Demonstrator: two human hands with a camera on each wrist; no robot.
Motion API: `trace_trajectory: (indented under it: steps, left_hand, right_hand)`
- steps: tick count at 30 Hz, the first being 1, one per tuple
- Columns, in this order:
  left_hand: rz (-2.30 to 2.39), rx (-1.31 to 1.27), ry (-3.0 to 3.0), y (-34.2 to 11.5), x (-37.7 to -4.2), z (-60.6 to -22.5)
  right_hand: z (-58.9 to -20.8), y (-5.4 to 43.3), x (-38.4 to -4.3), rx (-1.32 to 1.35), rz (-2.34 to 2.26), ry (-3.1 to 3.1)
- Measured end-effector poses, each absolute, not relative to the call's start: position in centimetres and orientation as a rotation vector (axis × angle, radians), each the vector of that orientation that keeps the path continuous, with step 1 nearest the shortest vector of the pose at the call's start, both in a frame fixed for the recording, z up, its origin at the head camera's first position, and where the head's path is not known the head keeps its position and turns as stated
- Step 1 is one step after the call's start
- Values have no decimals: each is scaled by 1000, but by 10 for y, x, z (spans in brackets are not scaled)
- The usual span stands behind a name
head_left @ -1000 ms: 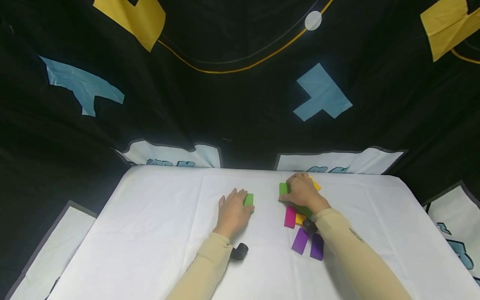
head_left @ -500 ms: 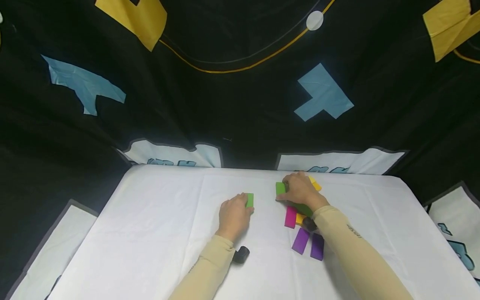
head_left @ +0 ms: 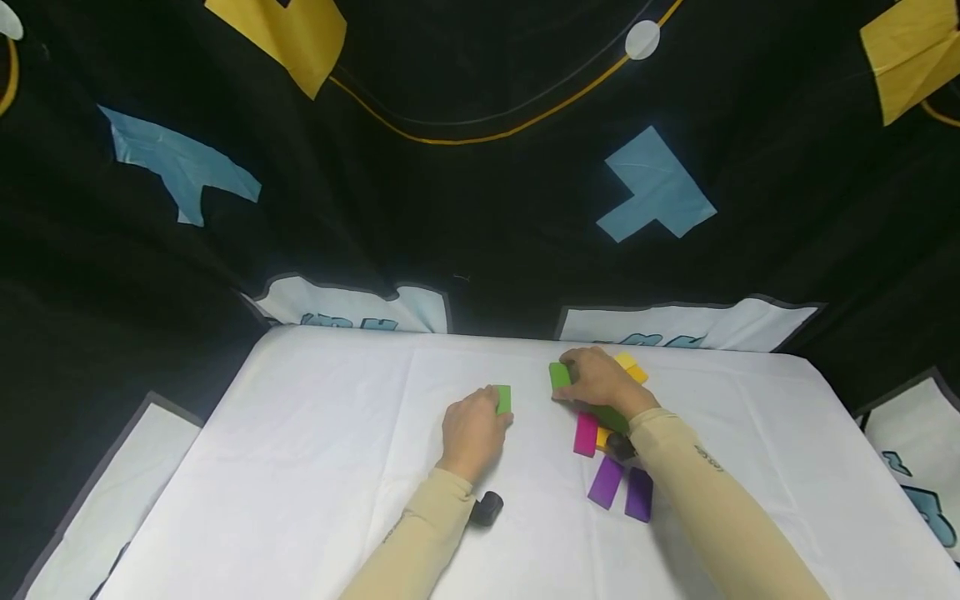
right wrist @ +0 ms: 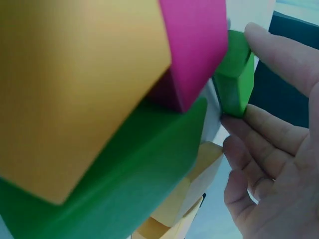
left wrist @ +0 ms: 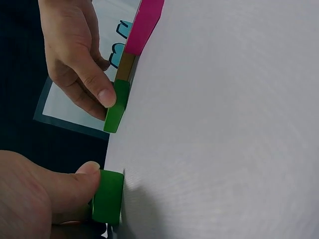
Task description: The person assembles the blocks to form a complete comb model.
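My left hand [head_left: 472,433] pinches a small green block [head_left: 503,399] near the middle of the white table. In the left wrist view its thumb lies along the near side of that green block [left wrist: 108,196]. To the right, my right hand [head_left: 600,382] holds another green block [head_left: 559,375] between thumb and fingers. The right wrist view has this green block [right wrist: 238,74] between the thumb above and fingertips below. Close under the right hand lie a long green block [head_left: 609,418], a magenta block [head_left: 586,434] and an orange block [head_left: 603,439], partly hidden by the wrist camera.
Two purple blocks [head_left: 605,482] lie nearer me, beside the right forearm. Yellow blocks [head_left: 631,367] sit just beyond the right hand. The white tabletop [head_left: 300,467] ends at a dark curtain [head_left: 420,217] behind it.
The left hand's fingers have drawn in from spread to a pinch on its green block. The right hand has slid its green block a little leftward. The head view has shifted slightly.
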State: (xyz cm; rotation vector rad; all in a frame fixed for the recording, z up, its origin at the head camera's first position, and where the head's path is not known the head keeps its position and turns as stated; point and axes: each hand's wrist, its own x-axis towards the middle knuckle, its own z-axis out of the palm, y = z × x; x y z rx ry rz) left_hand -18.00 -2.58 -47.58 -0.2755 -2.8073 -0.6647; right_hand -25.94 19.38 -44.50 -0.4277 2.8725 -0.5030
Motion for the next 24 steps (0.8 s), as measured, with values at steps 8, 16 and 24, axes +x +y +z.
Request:
trace_trajectory:
  steps: [8,16,24]
  left_hand:
    - [-699,-252,-2857,-26,-179,-475]
    - [-703,-244,-2859,-28,-180,-476]
    - [-707,-249,-2858,-29,-182,-478]
  right_hand:
    - [-442,187,-258,-403,-477,2933]
    - [-436,174,-259,-414,-583,3008]
    - [-434,157,-259,-397,-672,3025]
